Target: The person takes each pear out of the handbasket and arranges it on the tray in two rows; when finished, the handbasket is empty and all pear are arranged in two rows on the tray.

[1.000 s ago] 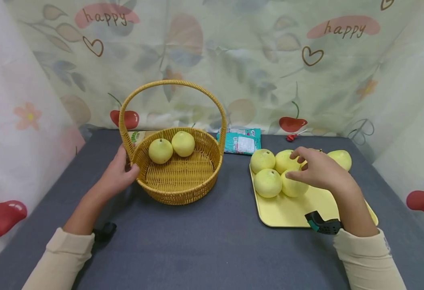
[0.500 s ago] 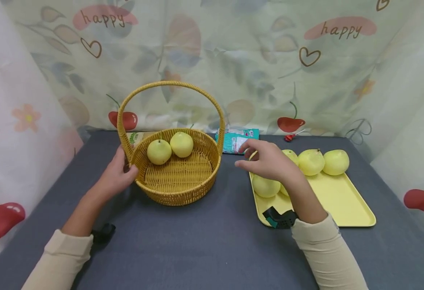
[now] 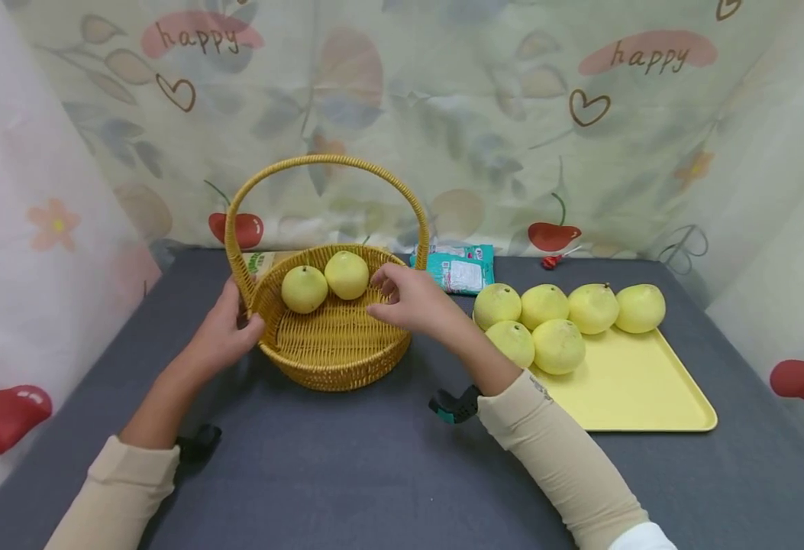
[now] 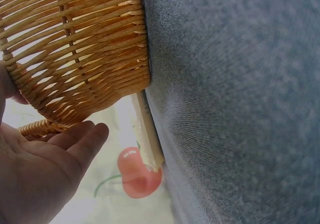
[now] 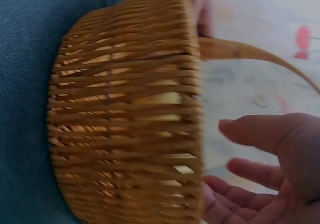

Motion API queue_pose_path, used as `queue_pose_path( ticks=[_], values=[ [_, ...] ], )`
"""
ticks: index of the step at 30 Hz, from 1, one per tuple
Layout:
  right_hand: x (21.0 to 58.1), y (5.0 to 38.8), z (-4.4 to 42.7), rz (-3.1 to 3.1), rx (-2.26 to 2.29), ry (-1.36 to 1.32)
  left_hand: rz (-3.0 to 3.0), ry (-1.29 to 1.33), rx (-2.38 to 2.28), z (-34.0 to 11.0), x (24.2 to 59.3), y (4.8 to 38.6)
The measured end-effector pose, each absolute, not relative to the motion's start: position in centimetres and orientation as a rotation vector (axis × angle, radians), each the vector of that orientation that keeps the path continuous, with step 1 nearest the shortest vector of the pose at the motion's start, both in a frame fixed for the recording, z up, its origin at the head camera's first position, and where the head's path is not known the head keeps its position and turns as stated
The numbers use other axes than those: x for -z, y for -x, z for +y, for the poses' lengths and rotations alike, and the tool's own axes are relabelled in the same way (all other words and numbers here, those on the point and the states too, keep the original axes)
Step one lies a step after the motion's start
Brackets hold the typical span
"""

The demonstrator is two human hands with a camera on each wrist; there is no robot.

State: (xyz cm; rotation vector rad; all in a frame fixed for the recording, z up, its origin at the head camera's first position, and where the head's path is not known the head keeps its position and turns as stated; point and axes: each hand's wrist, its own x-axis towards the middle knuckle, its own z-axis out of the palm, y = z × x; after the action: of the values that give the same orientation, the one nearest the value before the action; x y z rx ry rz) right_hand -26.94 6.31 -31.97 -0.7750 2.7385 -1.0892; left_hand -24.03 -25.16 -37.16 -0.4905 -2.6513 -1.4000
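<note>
A golden wicker basket (image 3: 336, 376) with a tall hoop handle stands left of centre. Two round, pale yellow-green fruits, one with a stem (image 3: 305, 289) and one beside it (image 3: 347, 275), lie toward its back left. My left hand (image 3: 226, 328) grips the basket's left rim at the handle's foot, thumb inside; the left wrist view has its fingers (image 4: 87, 141) against the outside of the weave. My right hand (image 3: 411, 302) hovers over the basket's right rim, fingers bent loosely, holding nothing visible. In the right wrist view, the right thumb (image 5: 255, 129) stands apart from the fingers.
On the right, a yellow tray (image 3: 638, 389) carries several similar fruits (image 3: 558, 347) at its back and left. Behind are a teal packet (image 3: 460, 269), a red lollipop (image 3: 551, 262) and a partly hidden tan packet (image 3: 259, 262). A printed curtain (image 3: 484, 137) closes off the back.
My right hand has travelled left from above the tray's fruits to the basket's right rim, uncovering those fruits. The left hand, the basket and its two fruits stay in place.
</note>
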Motion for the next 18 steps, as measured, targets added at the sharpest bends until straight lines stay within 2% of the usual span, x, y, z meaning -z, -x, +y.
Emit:
queue_pose_path(
  ticks=[9, 18],
  values=[
    [34.8, 30.3, 2.8, 2.660, 1.162, 0.733, -2.665, 0.480, 1.398, -25.3, 37.2, 23.9],
    [35.4, 32.6, 2.0, 2.680, 1.200, 0.703, -2.662, 0.492, 1.378, -25.1, 37.3, 24.1]
  ],
)
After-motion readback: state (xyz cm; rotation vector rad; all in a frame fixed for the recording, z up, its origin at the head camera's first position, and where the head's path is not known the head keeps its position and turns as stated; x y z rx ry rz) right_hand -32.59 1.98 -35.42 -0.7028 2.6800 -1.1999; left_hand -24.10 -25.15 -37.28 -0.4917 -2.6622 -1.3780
